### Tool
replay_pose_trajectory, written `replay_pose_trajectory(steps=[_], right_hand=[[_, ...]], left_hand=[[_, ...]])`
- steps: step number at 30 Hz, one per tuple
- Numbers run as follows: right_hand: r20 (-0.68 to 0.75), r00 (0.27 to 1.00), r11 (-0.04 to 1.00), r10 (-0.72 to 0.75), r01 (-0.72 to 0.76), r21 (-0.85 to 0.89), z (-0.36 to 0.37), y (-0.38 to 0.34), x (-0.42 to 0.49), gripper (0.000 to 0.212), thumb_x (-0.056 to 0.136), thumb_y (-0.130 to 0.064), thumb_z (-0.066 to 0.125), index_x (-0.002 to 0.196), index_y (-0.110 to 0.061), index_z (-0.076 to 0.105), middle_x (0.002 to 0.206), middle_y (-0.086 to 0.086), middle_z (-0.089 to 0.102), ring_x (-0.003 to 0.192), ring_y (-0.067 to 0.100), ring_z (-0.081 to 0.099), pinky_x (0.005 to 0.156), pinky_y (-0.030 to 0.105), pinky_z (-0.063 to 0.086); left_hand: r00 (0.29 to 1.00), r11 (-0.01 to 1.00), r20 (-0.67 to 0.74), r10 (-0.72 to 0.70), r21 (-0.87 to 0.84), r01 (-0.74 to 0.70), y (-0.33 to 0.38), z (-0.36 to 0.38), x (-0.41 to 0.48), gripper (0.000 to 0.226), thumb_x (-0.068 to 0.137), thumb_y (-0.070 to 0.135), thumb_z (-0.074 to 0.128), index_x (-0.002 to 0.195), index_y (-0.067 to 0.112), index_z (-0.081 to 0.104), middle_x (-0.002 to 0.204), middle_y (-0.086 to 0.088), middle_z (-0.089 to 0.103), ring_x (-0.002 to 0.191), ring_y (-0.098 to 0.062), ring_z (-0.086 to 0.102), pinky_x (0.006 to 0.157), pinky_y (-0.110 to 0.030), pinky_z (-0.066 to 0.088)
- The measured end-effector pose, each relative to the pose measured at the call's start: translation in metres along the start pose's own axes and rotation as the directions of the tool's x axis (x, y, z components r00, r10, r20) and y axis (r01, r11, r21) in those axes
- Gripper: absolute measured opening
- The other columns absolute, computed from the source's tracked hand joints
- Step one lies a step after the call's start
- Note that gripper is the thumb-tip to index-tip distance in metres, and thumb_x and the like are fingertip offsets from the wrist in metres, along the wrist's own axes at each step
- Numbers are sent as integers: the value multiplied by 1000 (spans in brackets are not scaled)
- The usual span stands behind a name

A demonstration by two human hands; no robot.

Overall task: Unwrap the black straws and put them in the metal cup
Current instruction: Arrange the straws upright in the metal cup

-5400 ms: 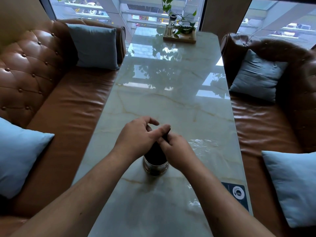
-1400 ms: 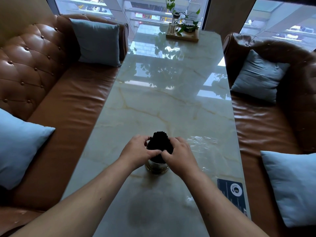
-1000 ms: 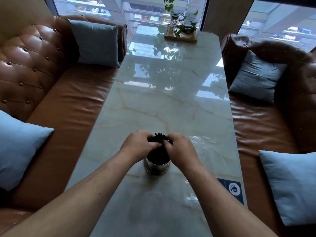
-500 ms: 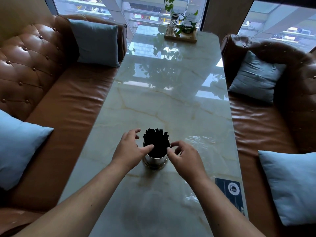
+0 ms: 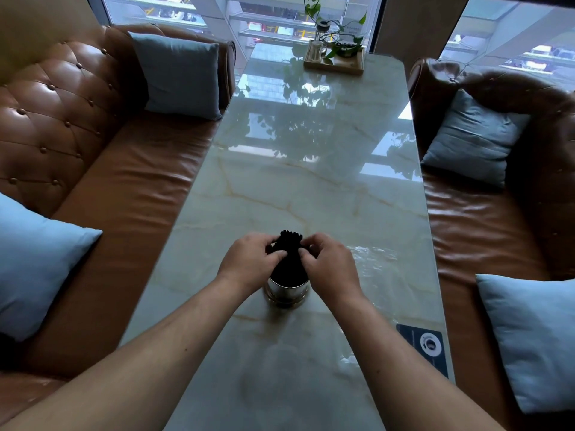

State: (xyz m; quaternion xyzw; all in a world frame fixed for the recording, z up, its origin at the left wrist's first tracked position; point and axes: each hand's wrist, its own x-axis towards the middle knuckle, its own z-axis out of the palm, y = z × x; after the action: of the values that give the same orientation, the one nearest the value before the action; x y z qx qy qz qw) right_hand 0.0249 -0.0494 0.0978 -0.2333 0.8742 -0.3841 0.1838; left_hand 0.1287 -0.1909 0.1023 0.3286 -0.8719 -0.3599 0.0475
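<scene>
Both hands, left hand [image 5: 252,259] and right hand [image 5: 329,262], pinch straws [image 5: 289,244] standing in cup [image 5: 286,290]; I judge uneven squeeze could tip cup on slick bench [image 5: 311,181].

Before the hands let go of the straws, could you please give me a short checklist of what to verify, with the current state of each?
1. Black straws standing in the metal cup: ok, the bundle rises out of its mouth.
2. Both hands on the bundle: ok, left hand and right hand pinch it from either side.
3. Cup upright on the table: ok.
4. Wrapper fully off the straws: cannot tell; clear film lies on the table right of the cup.
5. Loose straws left outside the cup: ok, none seen.
</scene>
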Motion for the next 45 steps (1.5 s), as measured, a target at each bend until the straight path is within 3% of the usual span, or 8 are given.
replay_pose_trajectory(steps=[4,8,11,18,29,37,41,45], right_hand=[[20,1000,994,-14,12,106,-1,1,-2,22,90,-21,66,108,-33,71,86,-8,76,76,9,70,66,26,51],[-91,995,997,36,-29,74,-5,15,-4,22,88,-30,71,109,-31,62,80,-6,65,74,10,64,65,32,50],[-33,998,999,49,-48,21,-6,21,-3,29,91,-34,71,119,-29,69,85,-7,66,80,12,63,69,29,45],[5,997,983,-82,81,-162,3,8,7,20,96,-26,65,109,-20,80,88,7,61,89,30,62,76,36,48],[-51,997,991,-56,49,-124,14,10,3,22,99,-36,61,112,-39,78,82,-2,50,97,31,54,76,33,41],[-147,988,998,-38,29,-64,4,15,-5,35,95,-21,60,128,-23,74,99,2,65,104,25,61,93,37,50],[-118,990,990,-79,65,-122,1,19,-17,26,90,-35,70,114,-27,74,89,-8,59,89,14,58,79,29,43],[-138,990,994,-28,14,-105,3,15,-8,27,91,-38,72,114,-25,74,91,-5,64,95,19,61,81,30,43]], left_hand=[[993,983,-44,-113,-152,105,-2,2,2,43,82,29,78,125,33,72,80,15,73,72,2,65,64,-12,44],[986,987,-87,-146,-82,139,-13,5,1,63,79,46,82,136,27,64,87,13,60,86,-13,58,77,-25,41],[985,983,-12,-174,-65,173,-20,7,1,75,76,56,82,141,25,60,96,9,54,94,-15,56,80,-28,41],[996,996,60,-68,54,65,-7,13,11,31,89,50,68,107,25,71,91,2,50,98,-20,55,77,-30,38],[995,993,44,-90,83,86,-1,17,13,28,93,50,61,109,29,70,96,-1,49,104,-29,53,87,-36,46],[972,953,127,-196,-209,219,-16,19,6,71,90,39,65,155,21,42,152,-6,45,143,-21,41,122,-40,31],[980,979,180,-90,-167,120,-22,16,1,62,81,38,71,140,30,55,128,6,54,131,-12,48,104,-23,34],[984,984,170,-45,-160,73,-14,15,2,51,82,38,73,131,33,60,120,8,59,120,-11,54,100,-27,43]])
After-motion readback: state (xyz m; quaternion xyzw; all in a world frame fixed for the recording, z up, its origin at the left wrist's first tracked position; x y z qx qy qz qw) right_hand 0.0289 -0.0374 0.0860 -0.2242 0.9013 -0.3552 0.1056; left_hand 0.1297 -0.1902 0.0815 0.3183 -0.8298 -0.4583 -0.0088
